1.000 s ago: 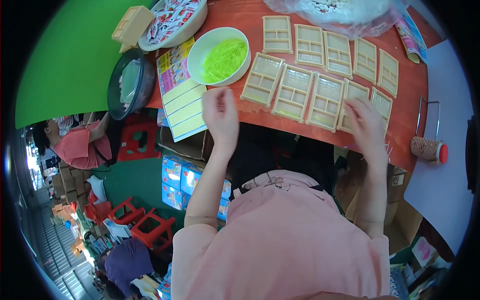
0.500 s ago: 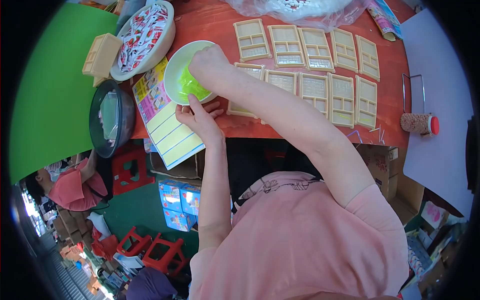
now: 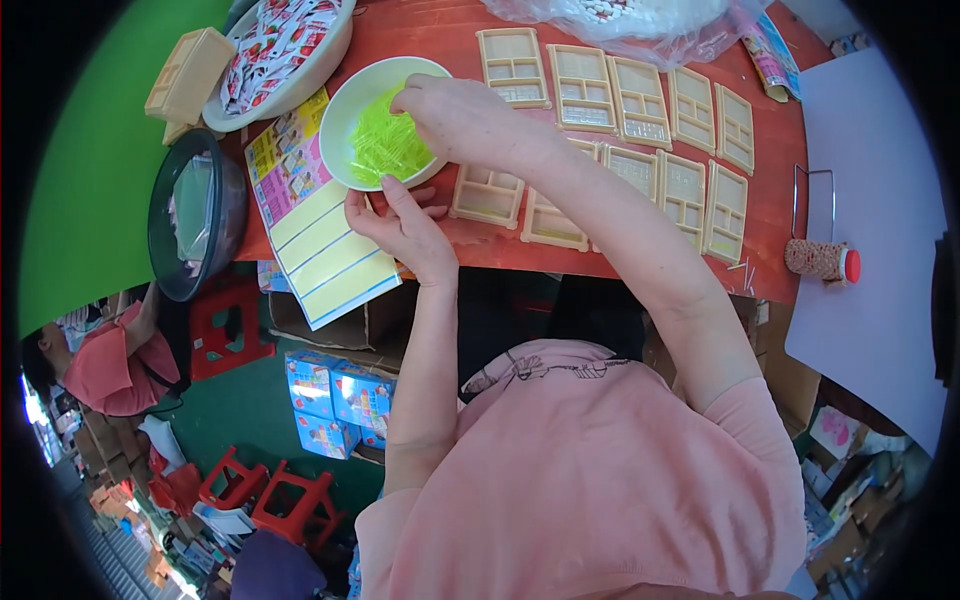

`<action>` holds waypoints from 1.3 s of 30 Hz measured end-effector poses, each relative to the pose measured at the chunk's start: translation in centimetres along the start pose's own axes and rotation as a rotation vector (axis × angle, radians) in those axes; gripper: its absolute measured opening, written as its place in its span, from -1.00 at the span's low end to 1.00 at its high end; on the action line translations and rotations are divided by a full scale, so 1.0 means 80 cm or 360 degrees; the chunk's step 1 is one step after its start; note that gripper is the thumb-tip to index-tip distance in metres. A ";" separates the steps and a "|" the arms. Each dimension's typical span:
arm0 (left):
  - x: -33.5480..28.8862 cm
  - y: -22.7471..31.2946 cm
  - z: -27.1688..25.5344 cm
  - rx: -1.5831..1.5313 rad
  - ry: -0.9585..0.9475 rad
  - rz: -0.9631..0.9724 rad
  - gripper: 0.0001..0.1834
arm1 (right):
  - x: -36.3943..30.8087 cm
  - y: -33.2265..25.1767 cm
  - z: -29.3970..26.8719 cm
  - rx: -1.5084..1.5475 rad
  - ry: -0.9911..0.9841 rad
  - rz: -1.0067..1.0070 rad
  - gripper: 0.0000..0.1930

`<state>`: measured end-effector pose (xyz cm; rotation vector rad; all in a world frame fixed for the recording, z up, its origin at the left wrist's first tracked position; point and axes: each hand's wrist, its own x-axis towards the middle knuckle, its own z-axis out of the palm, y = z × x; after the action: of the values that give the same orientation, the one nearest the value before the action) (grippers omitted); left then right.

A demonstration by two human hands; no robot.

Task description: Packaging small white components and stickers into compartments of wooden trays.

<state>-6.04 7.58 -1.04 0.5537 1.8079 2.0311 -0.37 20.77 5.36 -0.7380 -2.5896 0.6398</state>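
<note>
A white bowl [image 3: 338, 125] on the red table holds a loose heap of thin yellow-green plastic sticks [image 3: 385, 145]. My left hand [image 3: 410, 232] grips its near rim, thumb on the edge and fingers curled below. Over the bowl's right side is my right hand [image 3: 455, 115], fingers bent together by the sticks; what lies between them is hidden. To the right, beige compartment trays [image 3: 515, 72] stand in two rows, some in the near row partly covered by my right forearm. A few yellow-green bits lie in the near right tray [image 3: 724, 215].
Left of the bowl are a basin [image 3: 333, 68] of small printed sachets, stacked beige trays [image 3: 190, 75] and a dark tub [image 3: 228, 225]. A printed sheet [image 3: 330, 255] overhangs the table edge. Right stands a red-lidded jar [image 3: 822, 262]. A co-worker [image 3: 115, 365] sits at left.
My right hand has risen out of the heap toward the bowl's right rim, showing more of the sticks. My left hand stays on the near rim. The whole view has shifted slightly.
</note>
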 end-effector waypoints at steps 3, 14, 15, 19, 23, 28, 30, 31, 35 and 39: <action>0.000 -0.001 0.005 -0.0020 0.0021 -0.0005 -0.43 | 0.006 0.000 0.007 0.0073 0.0040 -0.0077 -0.78; 0.000 0.001 0.006 -0.0079 0.0008 -0.0005 -0.42 | -0.037 0.124 -0.031 -0.0225 0.0213 0.0153 -0.79; 0.001 -0.001 0.006 -0.0063 0.0012 0.0007 -0.42 | -0.044 0.136 -0.025 -0.0412 0.0020 0.0233 -0.79; 0.001 -0.003 0.003 -0.0078 0.0031 0.0022 -0.41 | -0.051 0.108 -0.024 -0.0219 0.0218 0.0105 -0.80; 0.001 -0.005 0.001 -0.0099 0.0026 0.0018 -0.40 | -0.006 0.029 -0.021 -0.0336 0.0247 -0.0023 -0.82; 0.001 -0.006 0.003 -0.0117 0.0037 -0.0012 -0.38 | 0.039 0.013 0.032 -0.0796 -0.0083 -0.0269 -0.83; 0.000 -0.006 0.005 -0.0100 0.0038 -0.0007 -0.38 | 0.048 0.016 0.037 -0.0694 -0.0202 -0.0171 -0.84; -0.001 -0.005 0.004 -0.0084 0.0039 -0.0010 -0.38 | 0.045 0.010 0.034 -0.0687 -0.0205 -0.0178 -0.84; -0.002 -0.003 0.004 -0.0081 0.0020 -0.0027 -0.40 | 0.031 0.004 0.016 -0.0572 -0.0019 -0.0206 -0.85; 0.000 -0.004 0.005 -0.0091 -0.0039 -0.0005 -0.45 | 0.014 0.002 0.005 -0.0699 0.0135 -0.0321 -0.84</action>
<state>-5.81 7.98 -1.28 0.5563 1.7298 2.0579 -1.41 21.40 5.19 -0.5981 -2.7049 -0.0257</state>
